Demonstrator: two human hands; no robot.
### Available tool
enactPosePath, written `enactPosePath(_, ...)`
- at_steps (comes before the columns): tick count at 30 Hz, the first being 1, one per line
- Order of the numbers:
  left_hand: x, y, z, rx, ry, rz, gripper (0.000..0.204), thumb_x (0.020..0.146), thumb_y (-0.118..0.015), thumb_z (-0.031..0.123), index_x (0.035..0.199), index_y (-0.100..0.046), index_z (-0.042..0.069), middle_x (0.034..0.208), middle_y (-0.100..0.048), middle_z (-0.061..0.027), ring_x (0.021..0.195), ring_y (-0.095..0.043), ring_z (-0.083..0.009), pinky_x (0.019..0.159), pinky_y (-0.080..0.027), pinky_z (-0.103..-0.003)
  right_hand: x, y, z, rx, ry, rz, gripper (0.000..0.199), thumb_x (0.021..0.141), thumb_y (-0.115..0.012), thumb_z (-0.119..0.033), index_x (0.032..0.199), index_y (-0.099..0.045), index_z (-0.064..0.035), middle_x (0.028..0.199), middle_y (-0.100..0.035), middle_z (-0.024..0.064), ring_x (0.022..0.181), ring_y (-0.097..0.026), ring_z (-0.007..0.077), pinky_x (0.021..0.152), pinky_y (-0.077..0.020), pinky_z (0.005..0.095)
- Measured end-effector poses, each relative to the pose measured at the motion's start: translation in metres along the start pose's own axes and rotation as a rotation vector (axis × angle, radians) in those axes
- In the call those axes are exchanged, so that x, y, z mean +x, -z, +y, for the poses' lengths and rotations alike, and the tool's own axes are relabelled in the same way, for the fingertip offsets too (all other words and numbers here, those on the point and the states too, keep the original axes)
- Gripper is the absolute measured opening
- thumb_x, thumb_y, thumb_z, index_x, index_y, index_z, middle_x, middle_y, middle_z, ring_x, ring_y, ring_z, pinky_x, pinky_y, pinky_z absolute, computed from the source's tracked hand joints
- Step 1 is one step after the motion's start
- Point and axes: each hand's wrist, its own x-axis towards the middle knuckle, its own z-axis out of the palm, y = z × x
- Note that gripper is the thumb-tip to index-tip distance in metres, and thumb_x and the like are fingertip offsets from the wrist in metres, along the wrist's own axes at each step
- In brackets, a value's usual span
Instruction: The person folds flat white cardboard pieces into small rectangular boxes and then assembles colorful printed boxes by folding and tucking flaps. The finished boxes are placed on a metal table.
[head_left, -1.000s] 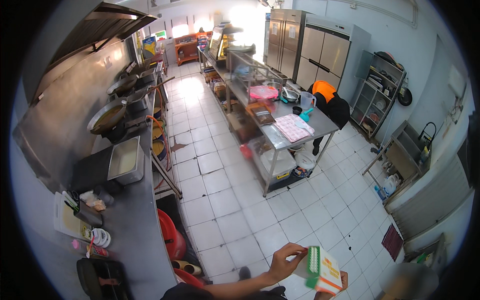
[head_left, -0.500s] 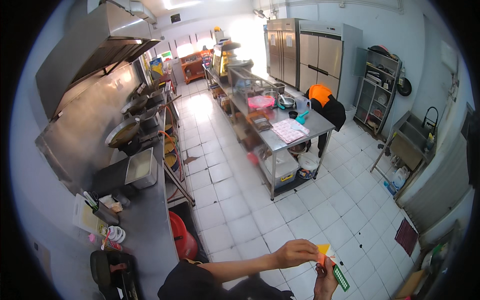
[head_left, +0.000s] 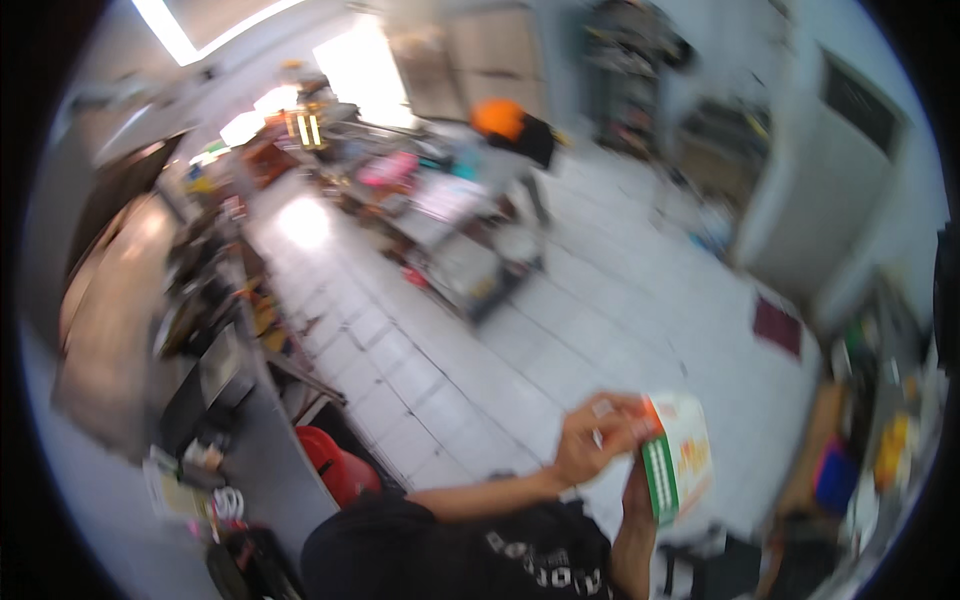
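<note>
The person's left hand [head_left: 595, 438] reaches across in front of the body, and its thumb and fingers are brought together on the upper left corner of a printed carton [head_left: 690, 455], near the orange edge. The right hand [head_left: 637, 495] comes up from below and stands behind the carton, against its lower left part. The right fingers are hidden by the carton, so I cannot tell how closely they are bent. The carton is white with orange print, and one narrow side is green with a row of white marks. It is in the air at the lower right, above the white tiled floor [head_left: 560, 350], and is slightly tilted. Below the left forearm there is the person's black shirt [head_left: 470, 550] with white print.

On the left side, a red tub [head_left: 345, 465] is on the floor, just beside the steel counter [head_left: 280, 490]. Farther away, a co-worker in black and orange [head_left: 535, 142] is bent forward beside the steel worktable [head_left: 425, 228], on which a pink thing [head_left: 388, 168] lies, too blurred to name. A dark red mat [head_left: 777, 325] lies on the floor near the right wall.
</note>
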Motion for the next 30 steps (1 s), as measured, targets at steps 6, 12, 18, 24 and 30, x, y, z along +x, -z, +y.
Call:
enactPosePath(6, 0.02, -0.043, 0.006, -0.007, -0.166, -0.344, 0.013, 0.085, -0.077, -0.005, 0.098, -0.079, 0.0, 0.113, -0.067, -0.016, 0.117, -0.066, -0.0342, 0.098, -0.059, -0.045, -0.004, 0.043, -0.035, -0.011, 0.12, 0.144, 0.047, 0.1, -0.071, -0.02, 0.139, -0.055, -0.0001, 0.134, -0.063, 0.0146, 0.121, -0.063, 0.0223, 0.101, -0.0523, 0.0354)
enactPosePath(12, 0.043, -0.084, 0.003, -0.002, -0.244, -0.629, 0.016, 0.083, -0.079, -0.006, 0.098, -0.08, 0.002, 0.114, -0.067, -0.0146, 0.117, -0.067, -0.0353, 0.095, -0.062, -0.045, 0.003, 0.054, -0.063, -0.101, 0.288, 0.268, 0.044, 0.099, -0.071, -0.018, 0.137, -0.058, -0.0004, 0.133, -0.064, 0.0141, 0.12, -0.064, 0.0214, 0.098, -0.0532, 0.0347)
enactPosePath(18, 0.08, -0.144, -0.037, -0.034, -0.278, -0.686, 0.018, 0.074, -0.085, -0.004, 0.089, -0.081, 0.005, 0.113, -0.068, -0.0152, 0.115, -0.07, -0.0376, 0.093, -0.061, -0.043, 0.026, 0.069, -0.079, -0.253, 0.403, 0.407, 0.041, 0.098, -0.072, -0.016, 0.134, -0.06, -0.0006, 0.132, -0.066, 0.0137, 0.118, -0.065, 0.0206, 0.096, -0.0541, 0.034)
enactPosePath(24, 0.152, -0.204, -0.083, -0.181, -0.208, -1.033, 0.052, 0.068, -0.096, 0.008, 0.113, -0.071, 0.006, 0.122, -0.06, -0.0164, 0.126, -0.061, -0.0394, 0.11, -0.05, -0.053, 0.114, 0.088, -0.117, -0.681, 0.375, 0.554, 0.019, 0.098, -0.072, -0.016, 0.112, -0.071, -0.0028, 0.106, -0.072, 0.0069, 0.098, -0.069, 0.0189, 0.081, -0.0551, 0.035)
enactPosePath(30, 0.208, -0.253, -0.097, -0.104, -0.219, -1.045, 0.062, 0.064, -0.094, 0.008, 0.121, -0.07, 0.009, 0.118, -0.066, -0.0146, 0.116, -0.066, -0.0323, 0.095, -0.056, -0.041, 0.193, 0.1, -0.14, -1.159, 0.459, 0.214, 0.02, 0.091, -0.075, -0.01, 0.11, -0.068, -0.0084, 0.102, -0.068, 0.0044, 0.091, -0.068, 0.0224, 0.077, -0.0543, 0.037)
